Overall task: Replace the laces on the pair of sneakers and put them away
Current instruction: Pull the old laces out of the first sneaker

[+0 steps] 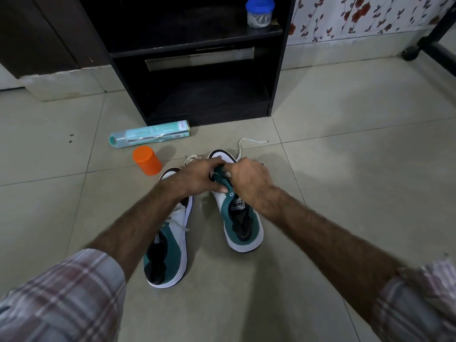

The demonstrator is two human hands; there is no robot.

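Two white-and-teal sneakers stand side by side on the tiled floor. The left sneaker (167, 248) has its white lace tied. On the right sneaker (240, 218) only the lowest eyelets hold a white lace (246, 141), whose loose end trails past the toe. My left hand (197, 175) grips the teal eyelet strip near the toe, thumb underneath. My right hand (249, 178) pinches the lace at the same spot. Both hands hide the sneaker's front eyelets.
A black shelf unit (197, 60) stands straight ahead with an open lower compartment. An orange-capped jar (147, 160) and a lying teal spray can (150, 133) are left of the sneakers. A blue-lidded container (259, 12) sits on the upper shelf. A wheeled frame (410, 53) stands far right.
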